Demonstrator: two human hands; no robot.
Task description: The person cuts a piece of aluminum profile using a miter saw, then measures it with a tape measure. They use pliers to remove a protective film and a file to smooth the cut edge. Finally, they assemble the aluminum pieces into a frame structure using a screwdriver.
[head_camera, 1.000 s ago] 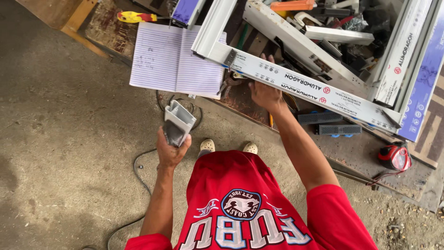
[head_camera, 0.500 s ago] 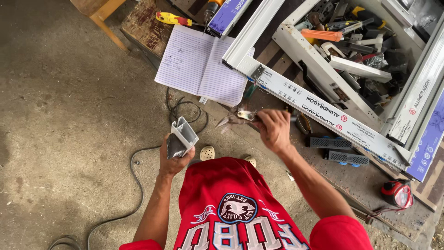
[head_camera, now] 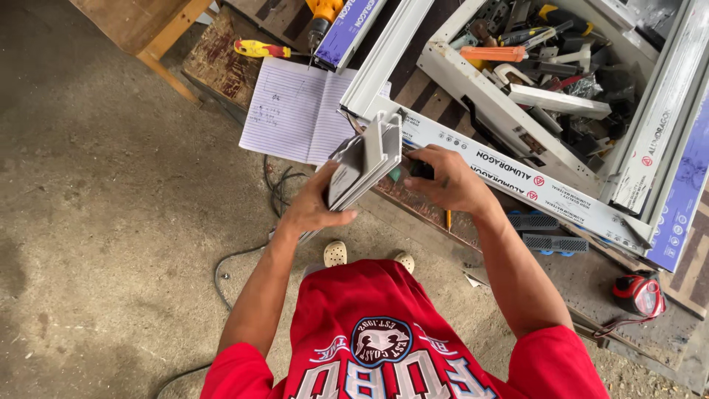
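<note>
Open lined notebook [head_camera: 295, 111] on the bench [head_camera: 214, 63], yellow-and-red screwdriver [head_camera: 260, 49] just beside it, orange drill [head_camera: 323, 13], red tape measure [head_camera: 638, 293], black cable [head_camera: 236, 258] across the concrete floor [head_camera: 96, 222]

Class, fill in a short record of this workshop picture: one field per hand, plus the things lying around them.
Left hand: grips a short grey-white profile piece, raised and tilted.
Right hand: at the piece's far end, fingers on a small dark part; unclear what.
Workbench: open lined notebook, yellow-red screwdriver, long white profiles.
Floor: red tape measure, black cable.
</note>
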